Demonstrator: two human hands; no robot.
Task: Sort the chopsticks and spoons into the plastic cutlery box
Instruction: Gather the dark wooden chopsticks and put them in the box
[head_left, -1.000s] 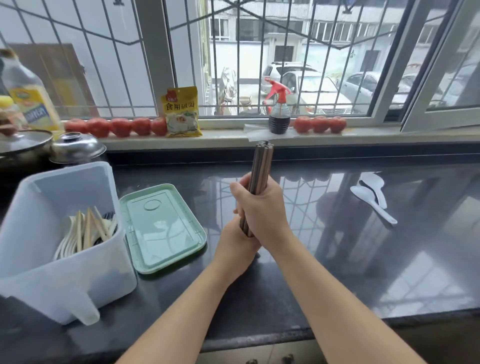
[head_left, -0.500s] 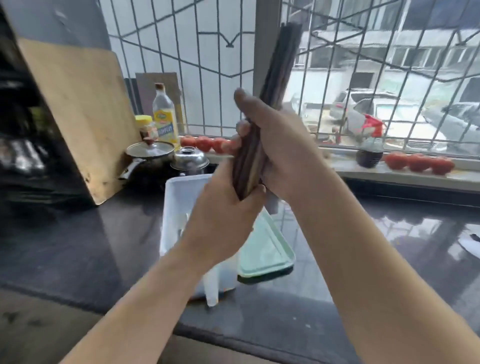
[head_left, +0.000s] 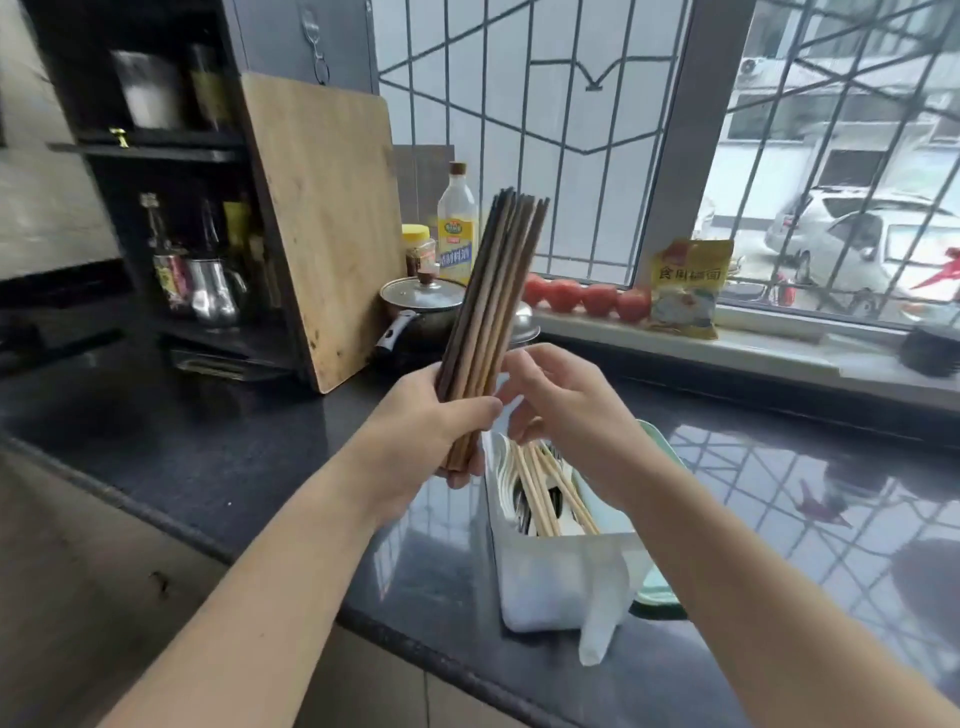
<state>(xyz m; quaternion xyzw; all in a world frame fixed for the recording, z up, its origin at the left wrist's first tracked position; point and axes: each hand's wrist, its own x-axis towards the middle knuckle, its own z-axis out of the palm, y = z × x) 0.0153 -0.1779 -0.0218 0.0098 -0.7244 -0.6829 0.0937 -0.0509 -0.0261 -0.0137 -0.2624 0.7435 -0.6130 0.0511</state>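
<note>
One fistful of dark chopsticks (head_left: 488, 317) stands nearly upright in the left hand (head_left: 431, 431), fingers and thumb curled round the lower ends of the bundle, tips fanning slightly at the top; the right hand (head_left: 561, 400) sits just beside the bundle with fingers loosely spread and gripping nothing, fingertips near the sticks but contact is hard to confirm; both hands hover over the white plastic cutlery box (head_left: 558, 577), which stands on the dark countertop (head_left: 218, 447) near its front edge. My read of the step: get this bundle squared off and lowered into the box, so the free hand should tap the ends level and steady the fan, then the bundle goes down slowly alongside what is already in there; a loose grip could let the sticks splay or catch on the rim. Counting now; the held bundle looks like roughly ten sticks, overlap makes an exact figure impossible; inside the box, about six pale chopsticks (head_left: 545, 493) lean against the near wall, with pale spoon shapes behind them that I cannot count. Further out: one green lid (head_left: 657, 592) beside the box; one wooden cutting board (head_left: 327, 218) propped upright; one lidded pan (head_left: 421, 306); four tomatoes (head_left: 582, 299) on the sill.
</note>
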